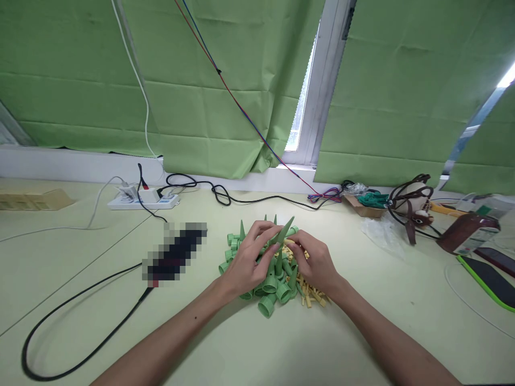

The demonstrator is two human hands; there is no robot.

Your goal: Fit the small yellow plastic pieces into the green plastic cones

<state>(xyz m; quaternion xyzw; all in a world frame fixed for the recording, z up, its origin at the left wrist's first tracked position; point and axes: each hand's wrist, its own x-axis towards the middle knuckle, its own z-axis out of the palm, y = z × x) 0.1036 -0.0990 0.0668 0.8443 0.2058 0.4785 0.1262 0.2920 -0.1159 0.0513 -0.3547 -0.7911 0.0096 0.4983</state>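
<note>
A heap of green plastic cone spikes [270, 292] lies on the pale table [80, 279] in front of me, mixed with small yellow plastic pieces [311, 296]. My left hand [247, 260] is over the heap, fingers curled round one green spike [284, 231] whose point sticks up and to the right. My right hand [314, 260] meets it from the right, fingertips pinched at the base of that same spike. What the right fingers grip besides it is hidden.
A black cable [72, 316] loops over the table's left side to a blurred dark object [175, 254]. A white power strip [142, 199] sits at the back left. At the right are a bag with straps [414, 206], a brown bottle [466, 230] and phones [488, 276].
</note>
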